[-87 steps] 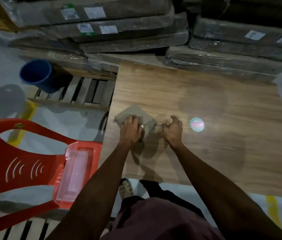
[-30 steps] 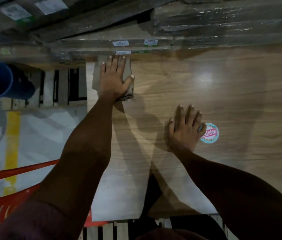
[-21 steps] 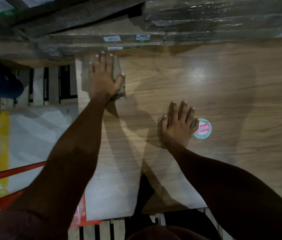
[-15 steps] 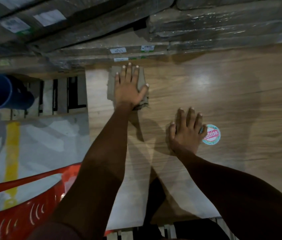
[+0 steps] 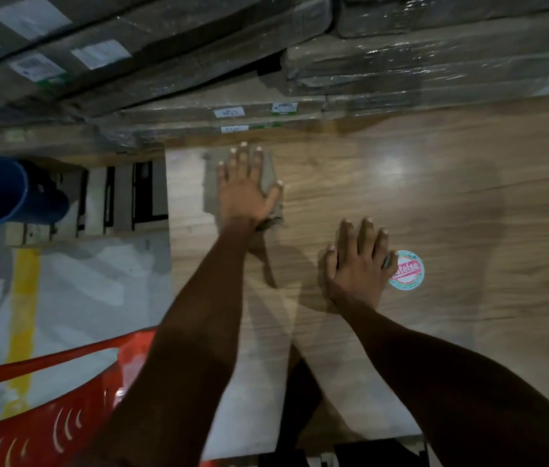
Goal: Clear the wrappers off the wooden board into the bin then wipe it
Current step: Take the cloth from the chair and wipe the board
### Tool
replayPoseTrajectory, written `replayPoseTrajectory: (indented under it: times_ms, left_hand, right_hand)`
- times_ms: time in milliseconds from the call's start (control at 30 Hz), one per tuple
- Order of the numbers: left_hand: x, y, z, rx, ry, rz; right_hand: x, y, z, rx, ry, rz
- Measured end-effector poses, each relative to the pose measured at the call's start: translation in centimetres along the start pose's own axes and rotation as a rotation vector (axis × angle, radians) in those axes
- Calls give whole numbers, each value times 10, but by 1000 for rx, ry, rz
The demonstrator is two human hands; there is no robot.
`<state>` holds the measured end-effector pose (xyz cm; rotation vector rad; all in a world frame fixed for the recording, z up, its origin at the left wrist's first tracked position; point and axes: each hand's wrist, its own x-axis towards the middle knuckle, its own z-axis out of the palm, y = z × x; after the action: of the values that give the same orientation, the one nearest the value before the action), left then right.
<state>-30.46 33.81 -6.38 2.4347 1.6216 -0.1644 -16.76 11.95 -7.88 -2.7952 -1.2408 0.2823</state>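
Observation:
The wooden board [image 5: 434,203] fills the centre and right of the head view. My left hand [image 5: 244,187] lies flat with straight fingers on a folded grey cloth [image 5: 211,183], pressing it to the board near its far left corner. My right hand [image 5: 359,264] rests flat on the board, fingers spread. A round pink and teal sticker [image 5: 407,270] lies just right of that hand's little finger. A blue bin [image 5: 3,192] lies on its side off the board's left edge, its mouth facing me.
Plastic-wrapped stacks of boards [image 5: 300,82] run along the far edge. A slatted wooden pallet [image 5: 115,197] sits between the bin and the board. A red plastic chair [image 5: 47,409] stands at the lower left, over a floor with a yellow line [image 5: 24,318].
Since 2.9 s ago my left hand has slid the cloth from mid-board to the far left corner. It then shifted sideways there. My right hand stays flat by the sticker.

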Motion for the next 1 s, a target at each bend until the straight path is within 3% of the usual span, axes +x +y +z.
replayPoseTrajectory:
  times_ms: [67, 167, 367, 467, 600, 733, 900, 1000]
  left_hand:
    - [-2, 16, 4, -8, -29, 51]
    - [-3, -12, 4, -4, -16, 131]
    - [-36, -91, 4, 28, 66, 1]
    - [-47, -57, 8, 42, 55, -14]
    - [-68, 14, 21, 15, 4, 92]
    - [-71, 5, 25, -27, -3, 179]
    - [-90, -64, 22, -18, 61, 5]
    - [-100, -57, 24, 4, 59, -52]
  right_hand:
    - [0, 0, 1, 15, 6, 3]
    - [1, 0, 3, 12, 18, 0]
    - [-1, 1, 4, 18, 24, -4]
    - [-2, 0, 3, 30, 29, -2]
    - [-2, 0, 2, 26, 46, -4]
    - [-3, 1, 3, 31, 59, -12]
    - [-2, 2, 4, 36, 50, -16]
    - [-1, 1, 4, 37, 46, -8]
